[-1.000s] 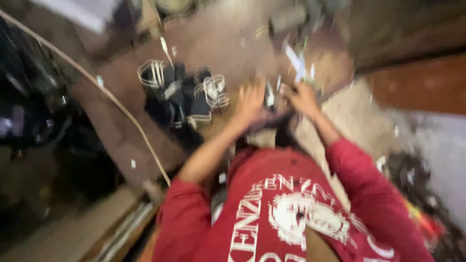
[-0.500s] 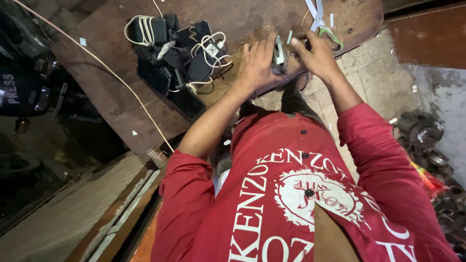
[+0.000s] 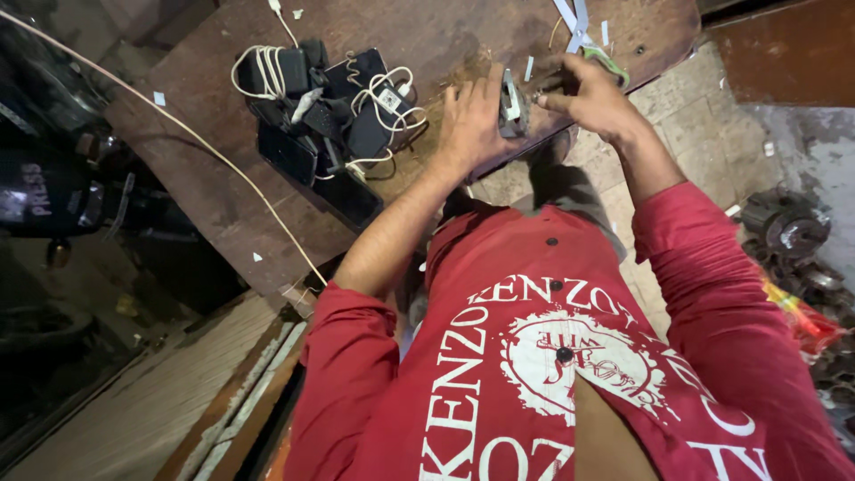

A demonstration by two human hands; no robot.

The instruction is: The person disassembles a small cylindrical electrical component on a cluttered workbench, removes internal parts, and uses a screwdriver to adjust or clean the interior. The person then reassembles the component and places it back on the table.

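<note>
Both hands meet at the near edge of a worn wooden workbench (image 3: 223,178): the left hand (image 3: 470,125) is closed around a small grey metal part (image 3: 509,105), and the right hand (image 3: 595,98) pinches its other side. Beyond the left hand lies a heap of black chargers with white cables (image 3: 329,107), and past the right hand sit pale metal strips (image 3: 574,18).

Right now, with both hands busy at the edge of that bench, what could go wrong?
The small metal part sits at the edge of the wooden bench, held by the left hand and right hand; it might drop to the floor. The tangled white cables lie close to the left hand and could snag.
</note>
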